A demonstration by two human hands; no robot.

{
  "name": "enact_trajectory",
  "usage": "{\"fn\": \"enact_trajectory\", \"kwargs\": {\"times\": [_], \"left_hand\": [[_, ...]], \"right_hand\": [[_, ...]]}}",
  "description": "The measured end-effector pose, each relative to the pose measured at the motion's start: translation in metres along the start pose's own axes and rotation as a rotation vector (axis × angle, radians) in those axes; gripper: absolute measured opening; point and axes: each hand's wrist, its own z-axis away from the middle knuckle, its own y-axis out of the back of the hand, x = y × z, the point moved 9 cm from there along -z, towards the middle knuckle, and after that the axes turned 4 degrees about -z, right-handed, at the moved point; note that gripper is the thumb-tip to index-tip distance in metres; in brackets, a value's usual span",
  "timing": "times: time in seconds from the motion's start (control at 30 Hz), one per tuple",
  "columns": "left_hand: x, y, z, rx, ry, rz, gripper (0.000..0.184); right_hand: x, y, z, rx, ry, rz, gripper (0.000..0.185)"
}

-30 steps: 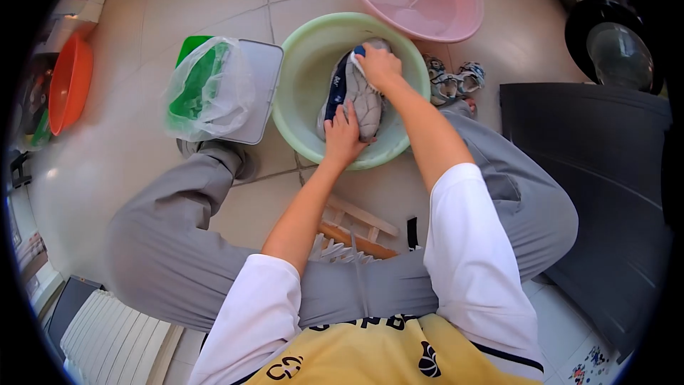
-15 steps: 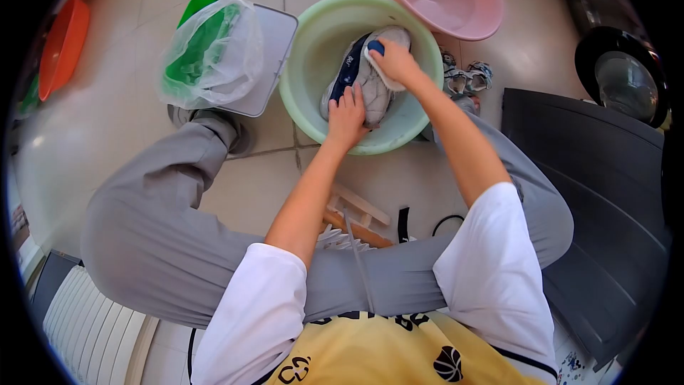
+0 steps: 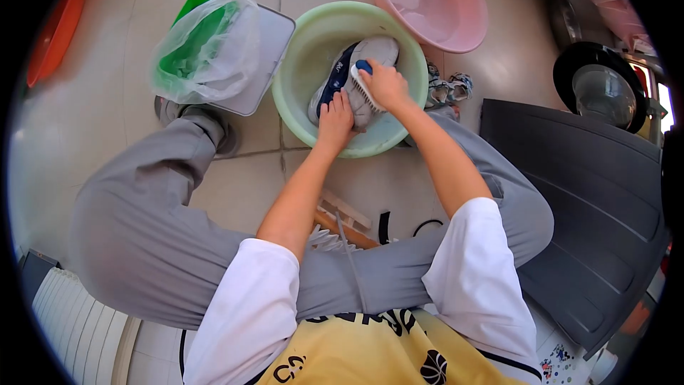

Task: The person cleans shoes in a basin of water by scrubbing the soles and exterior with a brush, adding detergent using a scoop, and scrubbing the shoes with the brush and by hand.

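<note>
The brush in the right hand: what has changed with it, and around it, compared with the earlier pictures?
The right hand has moved the brush toward the person, from the far part of the shoe to nearer its middle. Nothing was newly grasped or let go. The left hand still holds the shoe inside the green basin.

Beige tiled floor [image 3: 100,142]
A dark grey panel [image 3: 570,199] fills the right; a white slatted piece [image 3: 82,317] shows lower left.
</note>
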Motion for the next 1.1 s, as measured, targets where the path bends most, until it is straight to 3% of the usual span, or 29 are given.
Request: {"fn": "enact_trajectory", "kwargs": {"times": [0.13,0.23,0.47,0.67,0.73,0.87,0.9,0.93,1.0,1.1], "left_hand": [[-0.006,0.000,-0.004,-0.108,0.061,0.046,0.109],[-0.005,0.006,-0.002,0.007,0.037,0.071,0.108],[-0.006,0.001,-0.004,-0.043,0.040,0.038,0.108],[-0.015,-0.010,-0.006,-0.172,0.073,0.147,0.113],[-0.021,-0.007,-0.006,-0.139,0.086,0.297,0.111],[-0.045,-0.020,-0.011,-0.212,0.226,0.629,0.098],[-0.051,-0.012,-0.015,-0.167,0.283,0.682,0.088],[-0.053,-0.004,-0.018,-0.173,0.269,0.661,0.088],[-0.057,-0.008,-0.011,-0.388,0.473,1.103,0.081],[-0.084,-0.014,-0.015,-0.381,0.535,1.156,0.066]], "right_hand": [[0.004,0.008,-0.060,0.043,0.005,0.079,0.039],[0.007,0.008,-0.085,0.027,0.007,0.091,0.038],[0.008,-0.002,-0.024,0.040,0.122,-0.217,0.046],[0.035,-0.003,0.019,-0.004,-0.084,-0.601,0.048],[0.055,-0.033,0.038,-0.414,-0.467,-1.283,0.045],[0.109,-0.052,0.030,-0.152,-0.666,-1.892,0.032],[0.109,-0.052,0.029,-0.126,-0.661,-1.994,0.030],[0.108,-0.055,0.027,-0.123,-0.655,-2.022,0.030],[0.111,-0.053,0.021,0.088,-0.584,-2.025,0.031],[0.091,-0.041,0.014,0.149,-0.479,-1.933,0.040]]}}
